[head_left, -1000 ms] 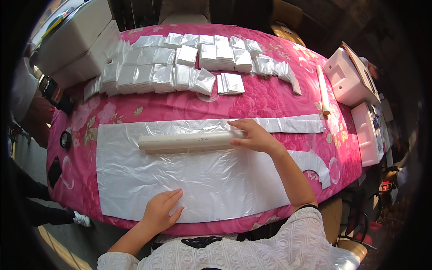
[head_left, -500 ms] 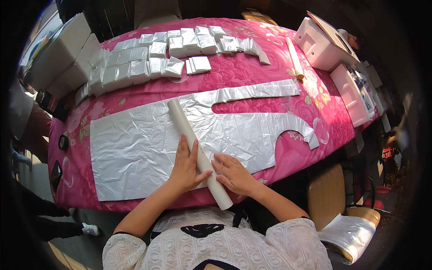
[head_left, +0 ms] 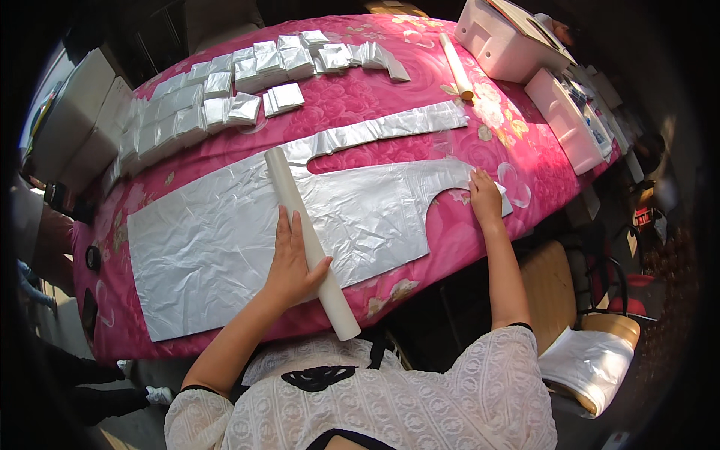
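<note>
A thin silvery-white plastic sheet (head_left: pixel 202 247), cut like an apron with long straps, lies spread and creased on the table. Across its middle rests a long white tube (head_left: pixel 294 202), slanting so that its near end sticks out past the table edge. My left hand (head_left: pixel 294 259) lies on the tube, fingers stretched out along its left side and thumb over it. At the curved strap on the right, my right hand (head_left: pixel 486 196) touches the plastic near its end with the fingers laid on it; the fingertips are partly hidden.
Stacks of folded silvery packets (head_left: pixel 180 120) stand along the far left. A second roll (head_left: pixel 456 67) lies near foam boxes (head_left: pixel 499 41) at the far right. A black roll (head_left: pixel 92 258) sits at the left edge. Below right, a chair (head_left: pixel 551 285) has white plastic on it.
My right hand has left the tube and reached right to the curved strap. My left hand stays on the tube. The whole view has shifted a little.
</note>
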`<state>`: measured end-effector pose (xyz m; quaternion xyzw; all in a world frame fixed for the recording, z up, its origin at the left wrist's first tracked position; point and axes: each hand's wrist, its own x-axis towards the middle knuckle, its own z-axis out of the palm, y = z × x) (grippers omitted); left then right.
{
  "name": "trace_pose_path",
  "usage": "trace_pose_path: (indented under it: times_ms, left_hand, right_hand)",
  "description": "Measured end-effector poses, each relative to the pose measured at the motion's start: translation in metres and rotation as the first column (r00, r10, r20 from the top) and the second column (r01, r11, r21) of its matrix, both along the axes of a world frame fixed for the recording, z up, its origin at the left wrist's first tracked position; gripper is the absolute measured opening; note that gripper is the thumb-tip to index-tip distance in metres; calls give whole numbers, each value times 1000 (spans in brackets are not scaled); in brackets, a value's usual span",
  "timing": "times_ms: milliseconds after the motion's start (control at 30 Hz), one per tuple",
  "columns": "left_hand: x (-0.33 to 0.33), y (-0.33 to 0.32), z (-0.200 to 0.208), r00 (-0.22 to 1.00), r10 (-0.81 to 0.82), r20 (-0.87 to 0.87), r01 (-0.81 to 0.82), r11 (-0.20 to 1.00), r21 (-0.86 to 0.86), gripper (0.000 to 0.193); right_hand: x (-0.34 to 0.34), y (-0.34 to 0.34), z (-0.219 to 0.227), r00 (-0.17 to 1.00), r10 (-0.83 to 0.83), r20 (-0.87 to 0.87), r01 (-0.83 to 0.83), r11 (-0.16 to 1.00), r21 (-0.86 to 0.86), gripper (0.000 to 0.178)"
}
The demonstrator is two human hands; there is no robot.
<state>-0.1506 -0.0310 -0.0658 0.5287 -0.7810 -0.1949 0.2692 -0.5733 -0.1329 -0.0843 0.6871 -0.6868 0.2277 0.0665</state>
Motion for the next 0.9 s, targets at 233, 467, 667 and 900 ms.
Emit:
trace_pose_path:
  times_ms: [233,467,667,900]
  left_hand:
    - [-3,-1,15,1000,22,14,-19,987,-160,80]
    - [34,5,47,524,439,-730,420,612,670,32]
    - [177,19,42,616,607,-502,106,567,817,19]
    - [269,33,32,740,625,-248,-143,507,850,14]
  right_hand:
    - [115,31,50,921,171,349,-140,984,-112,13]
    - [285,116,83,331,532,779,-859,512,15,30]
    - [286,149,95,560,668,490,-782,622,46,40]
    - [259,165,81,933,278,228,-352,572,741,51]
